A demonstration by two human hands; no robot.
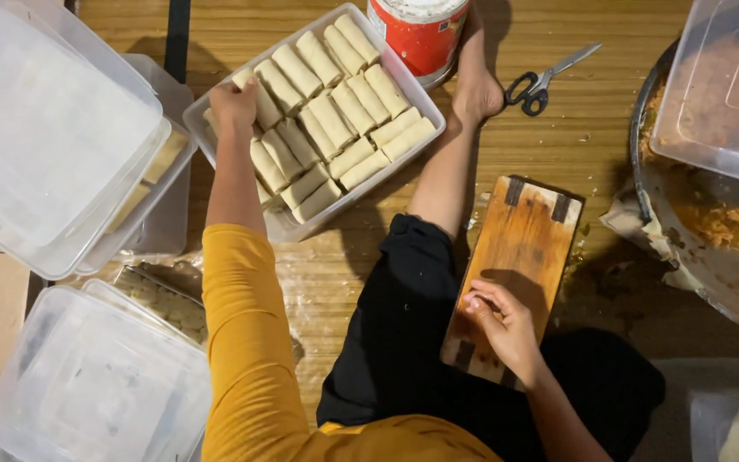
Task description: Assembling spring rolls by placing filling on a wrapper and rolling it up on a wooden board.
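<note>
The right hand [502,321] rests nearest the body, fingers curled loosely on the wooden board [515,274] that lies across the lap, gripping nothing; the board under it is bare, a warm orange-brown plank with dark slots at both ends. Farther out, the left hand [234,107] reaches to the far-left edge of the clear plastic tray [284,224] on the wooden floor, its fingers closed around a pale roll [254,94], so the step in hand looks like setting a finished roll into the tray. The rolls [335,111] lie beside and beyond that hand in tight slanted rows, cream-coloured, smooth and evenly sized, nearly filling the tray. The next move likely calls for seating this roll snugly against its neighbours without crushing the soft wrapper. Beyond the right hand lie scissors [545,81]; past the tray stands a red tin [416,34].
</note>
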